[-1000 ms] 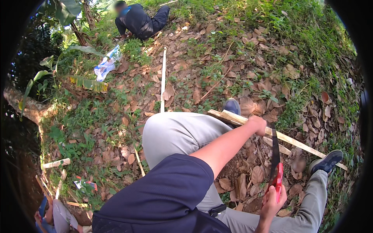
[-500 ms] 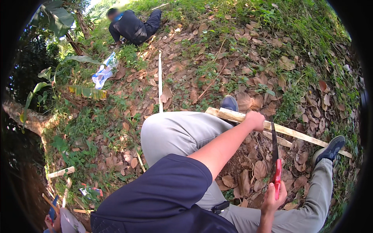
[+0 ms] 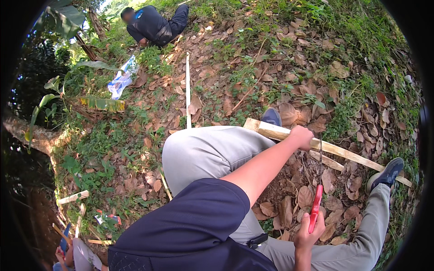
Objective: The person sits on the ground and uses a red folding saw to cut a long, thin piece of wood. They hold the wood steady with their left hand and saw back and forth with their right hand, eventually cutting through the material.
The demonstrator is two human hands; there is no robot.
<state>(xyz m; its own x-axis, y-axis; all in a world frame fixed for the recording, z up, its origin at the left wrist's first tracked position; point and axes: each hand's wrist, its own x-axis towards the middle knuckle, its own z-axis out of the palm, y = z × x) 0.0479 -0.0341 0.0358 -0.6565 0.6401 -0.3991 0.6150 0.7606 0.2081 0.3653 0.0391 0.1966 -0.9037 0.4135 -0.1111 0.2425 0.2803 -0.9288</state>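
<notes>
A long pale wooden stake (image 3: 357, 156) slants across the ground ahead of me. My left hand (image 3: 302, 137) is closed around its upper part, near its thicker left end. In my right hand (image 3: 310, 228) is the red handle of a hand saw (image 3: 315, 203). The saw's dark, narrow blade lies across the stake just right of my left hand. How deep it sits in the wood I cannot tell. A second, shorter piece of wood (image 3: 329, 161) shows beneath the stake. My right shoe (image 3: 385, 174) is beside the stake's far right part.
My left shoe (image 3: 271, 117) stands behind the stake's left end. A thin wooden strip (image 3: 188, 90) lies beyond my knee. One person (image 3: 156, 27) reclines at the far left; another person's hands (image 3: 64, 253) show at lower left. Dry leaves and a plastic bag (image 3: 121, 83) lie around.
My right hand and the saw handle have shifted slightly left, and the blade now points more straight away from me. The left hand keeps its grip, and the stake's left end looks slightly turned.
</notes>
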